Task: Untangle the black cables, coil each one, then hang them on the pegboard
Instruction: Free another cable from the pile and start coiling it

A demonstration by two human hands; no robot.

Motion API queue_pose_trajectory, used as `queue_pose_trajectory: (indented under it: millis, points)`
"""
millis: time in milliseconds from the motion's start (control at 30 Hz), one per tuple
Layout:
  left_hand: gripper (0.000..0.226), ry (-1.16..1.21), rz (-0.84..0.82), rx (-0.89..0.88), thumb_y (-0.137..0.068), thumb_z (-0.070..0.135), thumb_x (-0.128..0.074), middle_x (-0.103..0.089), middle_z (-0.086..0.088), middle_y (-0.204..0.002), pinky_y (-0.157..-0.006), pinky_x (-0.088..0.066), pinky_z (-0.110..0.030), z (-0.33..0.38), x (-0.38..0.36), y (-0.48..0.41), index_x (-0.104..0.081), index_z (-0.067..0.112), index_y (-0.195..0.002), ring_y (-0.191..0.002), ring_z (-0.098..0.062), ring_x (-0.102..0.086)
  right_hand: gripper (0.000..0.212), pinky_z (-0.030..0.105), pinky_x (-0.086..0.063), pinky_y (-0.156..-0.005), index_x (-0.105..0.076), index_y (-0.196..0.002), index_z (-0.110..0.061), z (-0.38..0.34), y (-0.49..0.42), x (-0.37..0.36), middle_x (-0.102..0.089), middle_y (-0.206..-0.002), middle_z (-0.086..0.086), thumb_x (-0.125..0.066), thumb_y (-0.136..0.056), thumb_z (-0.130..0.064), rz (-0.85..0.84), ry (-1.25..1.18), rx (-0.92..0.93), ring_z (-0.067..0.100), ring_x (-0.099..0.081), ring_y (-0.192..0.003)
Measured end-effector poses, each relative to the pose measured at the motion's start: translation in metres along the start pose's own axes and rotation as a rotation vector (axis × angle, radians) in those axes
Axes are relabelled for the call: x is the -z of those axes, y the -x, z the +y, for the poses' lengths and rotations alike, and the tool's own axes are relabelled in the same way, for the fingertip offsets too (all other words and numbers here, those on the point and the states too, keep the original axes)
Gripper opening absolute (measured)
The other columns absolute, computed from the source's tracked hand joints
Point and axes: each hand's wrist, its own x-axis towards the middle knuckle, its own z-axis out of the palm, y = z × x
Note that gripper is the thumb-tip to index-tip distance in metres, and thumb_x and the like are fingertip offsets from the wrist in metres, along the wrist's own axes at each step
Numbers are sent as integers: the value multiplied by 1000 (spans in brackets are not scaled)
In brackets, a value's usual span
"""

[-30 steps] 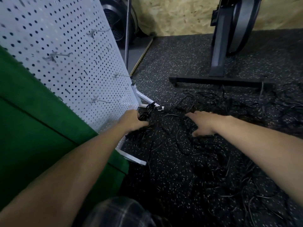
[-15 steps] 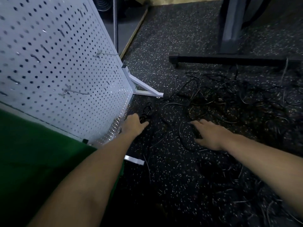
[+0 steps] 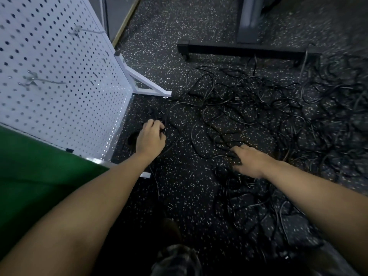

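1. Black cables [image 3: 258, 108]: thin cords in a loose tangle, spread flat over the floor. Their loops cross one another and are densest toward the right.
2. Small cable bundle [image 3: 159, 116]: dark and blurred, it lies on the floor near the pegboard's lower corner, at the tangle's left edge. The left hand [image 3: 150, 139] grips its near end.
3. Pegboard [image 3: 59, 80]: a white, perforated board standing upright on a white frame with angled feet. Thin metal hooks [image 3: 45, 82] stick out of its face.

No legible text, label, brand or number anywhere I look: none on the pegboard [image 3: 59, 76], none on the black cables [image 3: 249, 108], none on the floor [image 3: 169, 30].
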Motion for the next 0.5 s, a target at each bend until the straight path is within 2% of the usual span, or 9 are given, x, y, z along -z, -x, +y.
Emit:
queue_pose_trajectory:
  millis: [67, 167, 300, 400, 500]
  points:
    - [27, 22, -53, -63, -94, 16, -66, -54, -2, -120, -86, -55, -43, 10, -6, 15, -59, 15, -120, -113, -24, -56, 73, 44, -41, -115, -21, -164, -21, 1, 6, -12, -28, -162, 6, -60, -104, -35, -13, -3, -8, 32, -38, -147]
    - [48, -71, -15, -161, -88, 16, -70, -46, -5, -131, -91, -55, -46, 23, -21, 39, -52, 14, -132, -115, -26, -54, 72, 44, -40, -116, -20, -164, -19, 2, 16, -30, -26, -164, 7, -59, -104, -32, -27, 0, -23, 32, -36, -149]
    - [77, -142, 57, -168, -81, 20, -72, -34, -9, -154, -110, -44, -51, 47, -39, 60, -39, 18, -151, -140, -31, -41, 68, 43, -42, -114, -26, -161, -18, 10, 26, -52, -35, -156, 5, -61, -103, -26, -19, -8, -43, 31, -42, -144]
    - [66, -181, 14, -347, -85, 18, -70, -32, -8, -158, -118, -37, -53, 61, -58, 63, -47, 19, -147, -147, -30, -34, 65, 44, -43, -113, -30, -159, -17, 19, 27, -65, -39, -152, 5, -62, -102, -24, -16, -28, -56, 31, -45, -141]
    - [48, -85, -258, -487, -97, 21, -65, -44, -1, -150, -114, -42, -47, 78, -84, 61, -54, 17, -144, -138, -21, -43, 66, 46, -43, -113, -30, -159, -16, 25, 23, -75, -37, -151, 7, -61, -102, -22, -21, -45, -53, 34, -46, -140]
